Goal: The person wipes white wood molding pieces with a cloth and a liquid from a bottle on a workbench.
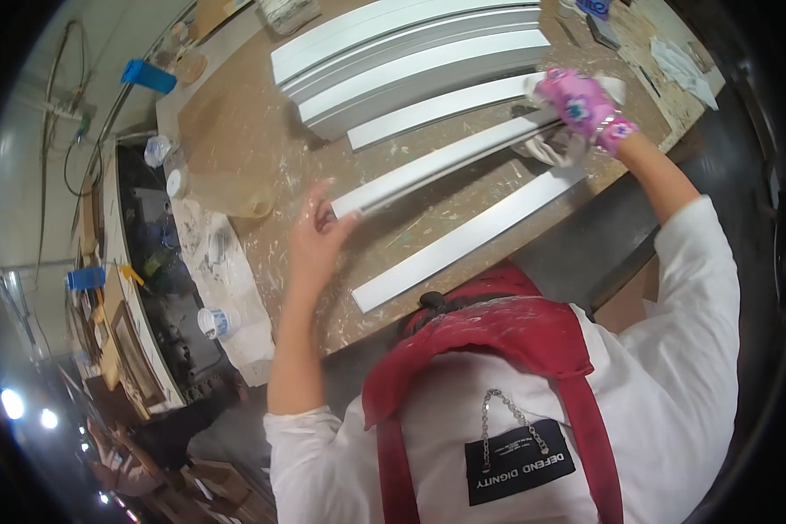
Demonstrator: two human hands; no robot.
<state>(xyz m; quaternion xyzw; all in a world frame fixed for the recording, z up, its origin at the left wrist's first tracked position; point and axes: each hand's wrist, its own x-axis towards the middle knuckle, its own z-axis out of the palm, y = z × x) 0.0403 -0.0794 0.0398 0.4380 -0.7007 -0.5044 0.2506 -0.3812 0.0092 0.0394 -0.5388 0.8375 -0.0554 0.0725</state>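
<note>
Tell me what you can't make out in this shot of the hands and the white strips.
Head view only:
- Right hand: a pink glove and white cloth hide its grip.
- Gripped strip: far end hidden under that cloth.
- Left hand: blurred at the strip's near end.
- Stacked strips: top edge cuts them off.

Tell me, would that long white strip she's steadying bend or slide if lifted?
The strip looks straight and rigid, so it probably stays stiff. Being long and thin, it may tip if lifted only by the end at the left hand. Its smooth finish could slide on the table; the gloved right hand presses a cloth on it.

One head-worn fisheye looks steeply down, close over the workbench (236,131) and the person's chest.
</note>
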